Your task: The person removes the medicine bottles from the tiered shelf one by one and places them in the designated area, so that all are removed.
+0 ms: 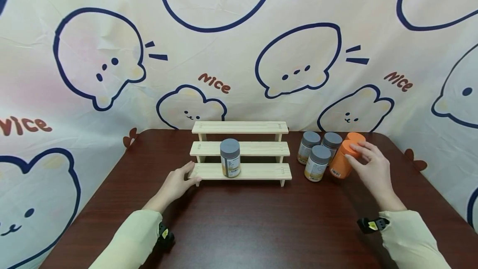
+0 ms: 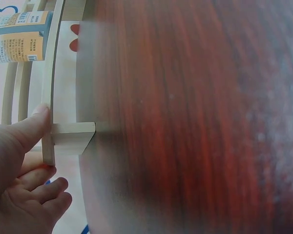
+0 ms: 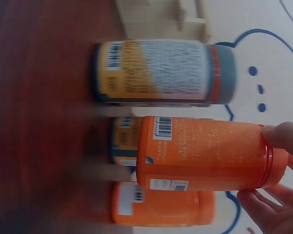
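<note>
My right hand pinches an orange bottle around its cap, thumb on one side and fingers on the other. The bottle tilts slightly in the head view and overlaps a second orange bottle behind it. My left hand grips the left end of the lowest board of a three-step wooden rack, the thumb on top and fingers beneath, as the left wrist view shows. On that lowest step stands a grey-capped bottle, upright near the middle.
Several grey-capped bottles stand together right of the rack, the nearest one in front of the others. All stand on a dark reddish-brown table. Behind it hangs a pale cloth with cartoon drawings.
</note>
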`<state>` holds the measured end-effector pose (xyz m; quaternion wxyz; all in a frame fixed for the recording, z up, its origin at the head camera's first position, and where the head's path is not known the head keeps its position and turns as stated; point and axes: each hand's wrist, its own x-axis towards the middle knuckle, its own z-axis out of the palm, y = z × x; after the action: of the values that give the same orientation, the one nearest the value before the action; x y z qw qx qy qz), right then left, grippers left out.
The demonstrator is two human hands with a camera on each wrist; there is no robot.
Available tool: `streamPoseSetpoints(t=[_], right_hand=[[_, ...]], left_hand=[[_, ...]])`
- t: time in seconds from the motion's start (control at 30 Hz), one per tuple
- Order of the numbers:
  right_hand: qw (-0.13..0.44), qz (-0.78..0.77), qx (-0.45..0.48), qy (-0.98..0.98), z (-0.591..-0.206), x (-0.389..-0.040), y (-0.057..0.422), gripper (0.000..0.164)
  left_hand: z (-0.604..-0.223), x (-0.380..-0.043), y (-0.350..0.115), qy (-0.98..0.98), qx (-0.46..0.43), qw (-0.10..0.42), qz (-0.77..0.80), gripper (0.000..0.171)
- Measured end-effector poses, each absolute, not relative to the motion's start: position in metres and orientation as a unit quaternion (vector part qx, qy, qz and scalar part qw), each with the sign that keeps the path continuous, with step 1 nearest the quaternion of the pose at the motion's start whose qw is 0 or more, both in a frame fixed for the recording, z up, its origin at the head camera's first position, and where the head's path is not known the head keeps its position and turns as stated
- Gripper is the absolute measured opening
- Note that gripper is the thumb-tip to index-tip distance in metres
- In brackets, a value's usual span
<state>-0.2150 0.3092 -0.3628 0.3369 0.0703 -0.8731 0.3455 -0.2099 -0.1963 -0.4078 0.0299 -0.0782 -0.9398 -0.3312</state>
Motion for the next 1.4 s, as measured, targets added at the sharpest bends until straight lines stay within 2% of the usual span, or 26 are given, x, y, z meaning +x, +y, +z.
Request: streamPoseSetpoints(t=[0.47, 0.87, 1.4], right_hand=[[0.319, 0.328, 0.090, -0.884, -0.390, -0.221, 0.309, 0.031], [0.301, 0.328, 0.087, -0.891, -0.392, -0.220, 0.307, 0.031], [0.314, 0.328, 0.093, -0.886, -0.394, -0.220, 0.307, 0.031]], left_hand=[[-0.408, -0.211, -0.196, -0.941, -0.073, 0.024, -0.330, 0.061], [-0.407, -0.209, -0.196, -0.941, -0.077, 0.028, -0.329, 0.061], [-0.406, -0.209, -0.195, -0.941, -0.078, 0.026, -0.329, 0.062]])
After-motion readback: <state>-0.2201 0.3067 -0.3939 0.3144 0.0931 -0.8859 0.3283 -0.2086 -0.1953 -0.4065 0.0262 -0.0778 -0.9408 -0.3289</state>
